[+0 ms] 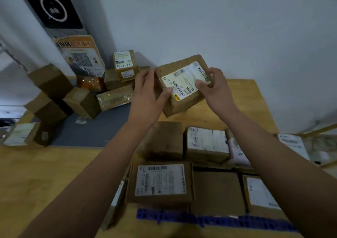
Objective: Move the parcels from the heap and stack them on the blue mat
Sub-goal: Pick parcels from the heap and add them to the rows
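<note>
A brown cardboard parcel with a white shipping label (184, 84) hangs in the air above the far part of the pale wooden surface (45, 174), clasped at both ends. The left hand (147, 95) grips its left edge, thumb laid across the label and fingers (145, 77) curled behind. The right hand (218, 90) pinches its right end, thumb on the label and the rest over the top corner. The parcel is tilted with the label toward the camera, its long axis running from lower left up to upper right between the two hands. The heap of brown cardboard boxes (80, 99) lies well to the left on a grey pad (94, 128). The blue studded plastic mat (209, 219) lies nearer the person, below the forearms, and carries a layer of stacked parcels (160, 181). The coming move is probably a pull back and down toward the body, levelling the parcel on the way; neither hand is nearer than the other.
</note>
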The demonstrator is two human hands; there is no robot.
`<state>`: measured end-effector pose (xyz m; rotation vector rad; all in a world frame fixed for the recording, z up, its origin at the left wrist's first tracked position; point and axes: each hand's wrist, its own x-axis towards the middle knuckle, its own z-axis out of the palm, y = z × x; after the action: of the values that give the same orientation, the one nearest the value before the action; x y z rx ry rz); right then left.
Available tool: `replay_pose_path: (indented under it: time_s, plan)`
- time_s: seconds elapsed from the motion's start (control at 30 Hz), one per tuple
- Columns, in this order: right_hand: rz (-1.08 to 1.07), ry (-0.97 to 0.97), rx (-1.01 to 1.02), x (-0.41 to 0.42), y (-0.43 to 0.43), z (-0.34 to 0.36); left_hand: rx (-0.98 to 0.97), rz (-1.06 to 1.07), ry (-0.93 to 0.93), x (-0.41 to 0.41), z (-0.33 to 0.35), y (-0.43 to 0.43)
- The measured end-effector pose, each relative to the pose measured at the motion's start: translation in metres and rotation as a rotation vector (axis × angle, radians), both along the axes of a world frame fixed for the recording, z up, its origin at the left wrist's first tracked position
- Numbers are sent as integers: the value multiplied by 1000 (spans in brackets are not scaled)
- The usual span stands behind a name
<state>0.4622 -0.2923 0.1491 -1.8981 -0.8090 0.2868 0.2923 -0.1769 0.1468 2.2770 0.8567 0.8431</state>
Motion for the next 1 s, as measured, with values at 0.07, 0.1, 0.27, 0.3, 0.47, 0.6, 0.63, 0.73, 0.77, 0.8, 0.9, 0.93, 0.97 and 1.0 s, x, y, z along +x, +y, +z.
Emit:
replay_pose_path:
  time_s: [0.07, 0.1, 0.27, 0.3, 0.47, 0.6, 0.63, 0.73, 0.77, 0.8, 0.9, 0.93, 0.97, 1.0]
  plan:
    - [19, -30, 11, -7, -25, 9, 81, -125, 35, -8, 5, -25]
    - [34, -44, 18, -10, -39, 13, 92, -172, 52, -13, 7, -38]
    - [121, -36, 7, -28, -122, 21, 148, -208, 191, -33, 19, -112]
    - [137, -20, 2, -33, -139, 20, 155, -195, 199, -35, 20, -128]
    - [129, -84, -109, -52, -219, -2, 115, -163, 261, -43, 5, -196]
    - [40, -168, -230, -66, -266, -26, 20, -207, 278, -53, -13, -240]
    - [25, -175, -255, -70, -276, -32, -3, -212, 300, -55, -16, -248]
    - [-10, -188, -322, -81, -298, -53, -48, -207, 402, -60, -29, -268]
    - [-22, -175, -346, -84, -304, -61, -92, -199, 436, -62, -33, -274]
    - [-31, -150, -373, -88, -308, -69, -135, -190, 465, -63, -39, -279]
    - [-44, -98, -459, -98, -315, -92, -101, -149, 572, -65, -59, -288]
    - [-49, -92, -473, -101, -316, -98, -46, -139, 636, -65, -65, -288]
    - [-54, -89, -476, -102, -316, -105, -1, -134, 697, -65, -70, -287]
    - [-59, -84, -472, -103, -316, -110, 23, -129, 736, -65, -74, -286]
